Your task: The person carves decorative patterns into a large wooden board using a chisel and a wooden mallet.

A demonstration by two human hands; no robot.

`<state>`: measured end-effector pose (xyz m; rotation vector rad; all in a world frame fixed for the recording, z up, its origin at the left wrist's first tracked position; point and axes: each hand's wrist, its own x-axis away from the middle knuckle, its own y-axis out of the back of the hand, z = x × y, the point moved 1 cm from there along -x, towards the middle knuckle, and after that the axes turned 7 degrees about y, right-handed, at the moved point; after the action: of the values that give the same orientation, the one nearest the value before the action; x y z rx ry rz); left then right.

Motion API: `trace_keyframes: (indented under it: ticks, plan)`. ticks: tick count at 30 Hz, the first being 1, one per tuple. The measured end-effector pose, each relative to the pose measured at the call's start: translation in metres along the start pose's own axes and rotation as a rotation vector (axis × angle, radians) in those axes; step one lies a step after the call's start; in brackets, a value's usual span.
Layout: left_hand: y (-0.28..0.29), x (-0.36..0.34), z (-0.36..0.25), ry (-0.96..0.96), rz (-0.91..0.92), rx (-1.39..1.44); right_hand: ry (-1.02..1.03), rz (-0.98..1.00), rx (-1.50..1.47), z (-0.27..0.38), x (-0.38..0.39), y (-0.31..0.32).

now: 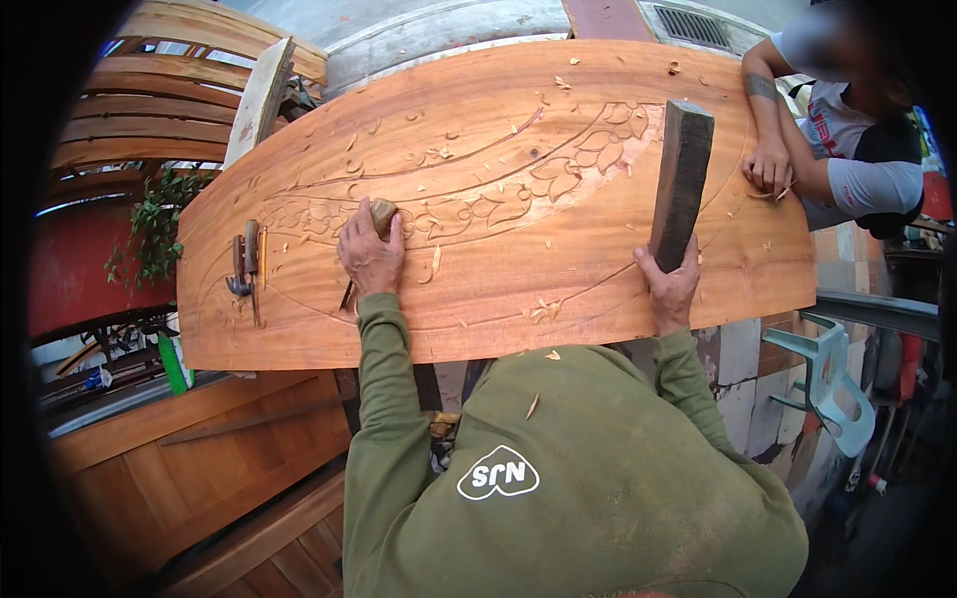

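A large reddish-brown wooden panel (478,299) lies before me, carved with a band of leaves and flowers. My left hand (373,254) is closed round a chisel (382,215), its blunt wooden handle end showing above the fingers. A dark, thin blade pokes out below that hand near the panel's close edge. On the right, my right hand (672,287) grips the lower end of a long dark wooden block (684,179), which points away from me. Parts of the fingers on both hands are hidden.
A hammer (238,269), another wood-handled chisel (251,254) and a yellow pencil (263,249) lie at the panel's left. Wood shavings (545,311) are scattered over it. Another person's hand (769,167) rests on the right edge. A pale plastic stool (832,384) stands lower right.
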<state>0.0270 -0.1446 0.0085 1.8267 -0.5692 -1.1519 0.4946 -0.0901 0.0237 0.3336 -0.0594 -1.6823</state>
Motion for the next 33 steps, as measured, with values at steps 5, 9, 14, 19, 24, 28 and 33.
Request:
trace_keyframes:
  ticks: [5,9,14,19,24,28,33]
  plan:
    - [0.000,0.001,-0.001,0.012,-0.004,0.006,-0.006,0.009,-0.051,0.007,-0.002,0.001]
    - [0.000,0.000,-0.001,0.014,-0.007,0.011,0.007,-0.004,-0.063,0.007,-0.002,0.000]
    - [0.000,0.001,0.000,-0.009,-0.038,0.009,0.007,-0.026,-0.107,0.008,0.000,-0.002]
    - [0.001,0.001,-0.001,-0.019,-0.043,0.019,0.002,-0.030,-0.138,0.009,0.001,-0.002]
    - [0.002,0.001,-0.001,-0.022,-0.049,0.039,0.021,-0.054,-0.157,0.011,0.006,-0.001]
    - [0.003,0.001,0.000,0.022,-0.056,0.053,0.153,-0.103,-0.385,-0.003,0.017,-0.005]
    - [0.005,0.004,0.005,0.104,0.067,0.012,0.203,0.002,-0.366,0.006,0.025,-0.009]
